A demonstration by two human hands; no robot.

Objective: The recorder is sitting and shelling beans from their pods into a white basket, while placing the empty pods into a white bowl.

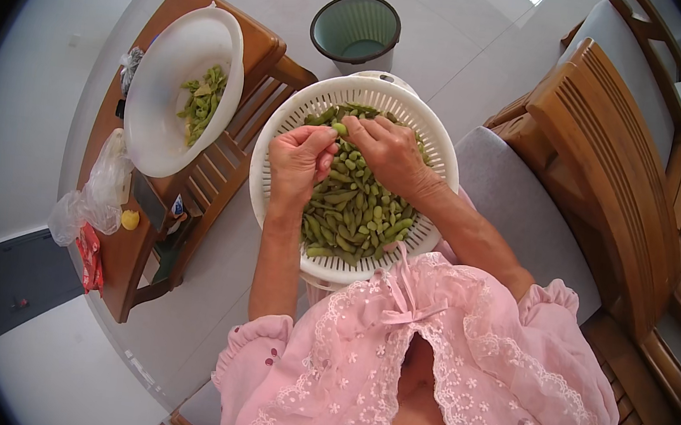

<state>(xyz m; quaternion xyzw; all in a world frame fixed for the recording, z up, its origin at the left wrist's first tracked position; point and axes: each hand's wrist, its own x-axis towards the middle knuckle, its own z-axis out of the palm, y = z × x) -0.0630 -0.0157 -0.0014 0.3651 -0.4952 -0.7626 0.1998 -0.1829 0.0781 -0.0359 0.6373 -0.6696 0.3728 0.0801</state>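
Over a white slotted basket (262,163), my two hands meet around a small green edamame pod (339,129). My left hand (298,158) is closed, pinching the pod's left side between thumb and fingers. From the right, my right hand (390,153) is closed on its other side, the fingers bent over and partly hiding it. Beneath them the basket holds a heap of green edamame pods (344,213), with what look like loose beans among them.
To the left, a white basin (154,93) with some green pods or husks stands on a wooden table (115,268) beside a clear plastic bag (103,179). A dark-rimmed bin (355,31) stands beyond the basket. Wooden chairs (609,183) with grey cushions line the right.
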